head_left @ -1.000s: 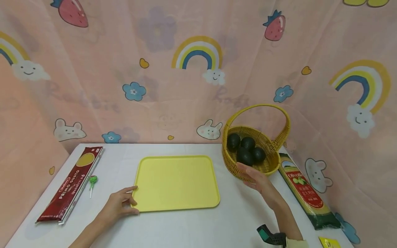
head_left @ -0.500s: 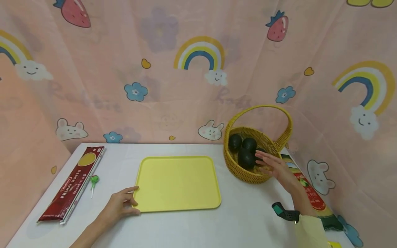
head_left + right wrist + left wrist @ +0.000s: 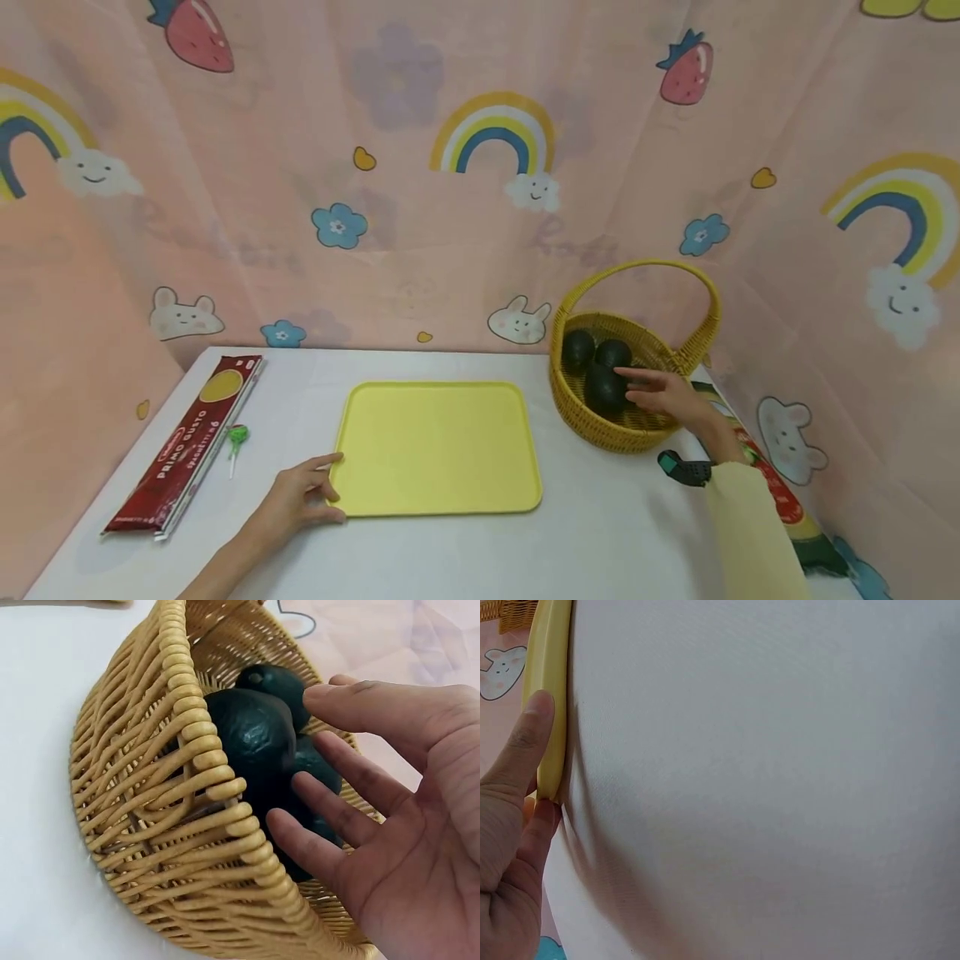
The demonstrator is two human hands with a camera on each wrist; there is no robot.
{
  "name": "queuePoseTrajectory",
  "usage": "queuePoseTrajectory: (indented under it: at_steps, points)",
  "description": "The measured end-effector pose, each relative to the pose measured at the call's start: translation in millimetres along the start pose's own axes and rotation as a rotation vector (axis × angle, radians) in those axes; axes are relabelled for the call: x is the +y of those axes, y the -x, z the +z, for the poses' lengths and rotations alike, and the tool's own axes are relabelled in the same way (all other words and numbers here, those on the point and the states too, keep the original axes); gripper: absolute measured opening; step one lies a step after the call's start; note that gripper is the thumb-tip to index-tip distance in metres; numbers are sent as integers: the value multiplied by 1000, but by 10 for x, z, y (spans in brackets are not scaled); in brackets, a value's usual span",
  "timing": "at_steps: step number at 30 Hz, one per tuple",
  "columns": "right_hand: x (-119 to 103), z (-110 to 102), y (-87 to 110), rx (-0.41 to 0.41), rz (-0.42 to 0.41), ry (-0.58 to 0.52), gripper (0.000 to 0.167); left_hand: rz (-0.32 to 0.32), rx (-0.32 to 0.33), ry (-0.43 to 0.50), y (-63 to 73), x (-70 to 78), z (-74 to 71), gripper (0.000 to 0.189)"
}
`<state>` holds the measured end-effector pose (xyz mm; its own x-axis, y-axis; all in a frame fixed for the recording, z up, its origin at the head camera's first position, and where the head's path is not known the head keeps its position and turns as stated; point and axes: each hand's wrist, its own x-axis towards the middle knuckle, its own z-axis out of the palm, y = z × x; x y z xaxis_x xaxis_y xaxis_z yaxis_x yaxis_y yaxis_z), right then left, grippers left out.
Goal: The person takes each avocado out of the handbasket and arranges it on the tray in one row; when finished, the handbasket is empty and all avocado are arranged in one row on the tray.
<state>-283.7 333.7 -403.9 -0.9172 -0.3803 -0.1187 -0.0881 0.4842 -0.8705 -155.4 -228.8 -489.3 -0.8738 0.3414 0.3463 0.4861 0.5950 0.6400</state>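
Note:
At the near left corner of a yellow tray (image 3: 438,450), my left hand (image 3: 296,500) holds the rim, thumb on the front edge and fingers at the left side. The left wrist view shows that thumb (image 3: 526,742) against the tray's edge. On the right, my right hand (image 3: 667,396) reaches over a yellow woven basket (image 3: 600,435) with a tall arched handle. Inside lie several dark green avocados (image 3: 251,739), partly hidden by the hand. Its fingers are spread and slightly bent, fingertips right at the largest avocado (image 3: 606,389).
A red spaghetti packet (image 3: 187,446) lies at the table's left, with a green lollipop (image 3: 237,435) beside it. Behind my right forearm is a green and red packet (image 3: 783,500), partly covered. A pink patterned cloth (image 3: 420,275) hangs behind the white table (image 3: 450,554).
My right hand has moved from the basket's front side up and over its rim to the avocados. The left hand stays at the tray corner. The head view has shifted slightly.

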Motion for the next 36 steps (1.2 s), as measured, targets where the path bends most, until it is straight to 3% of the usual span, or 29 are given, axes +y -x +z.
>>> queuePoseTrajectory:
  at_steps: [11, 16, 21, 27, 31, 36]
  points:
    - [11, 22, -148, -68, 21, -59, 55, -33, 0, 15, 4, -13, 7, 26]
    - [-2, 50, -166, -62, 16, -77, 55, -47, -10, 7, 0, -21, 10, 26]
    - [9, 116, -207, 3, -12, -60, 54, -64, -25, 9, 3, -13, 6, 26]
    - [43, 216, -321, 117, -25, 50, 48, -68, -16, 0, 1, 0, 10, 25]
    - [42, 276, -396, 150, -3, 93, 47, -68, -19, -8, 8, 3, 17, 24]
    - [-6, 338, -462, 153, 62, 61, 50, -68, -15, -25, 13, -3, 19, 25]
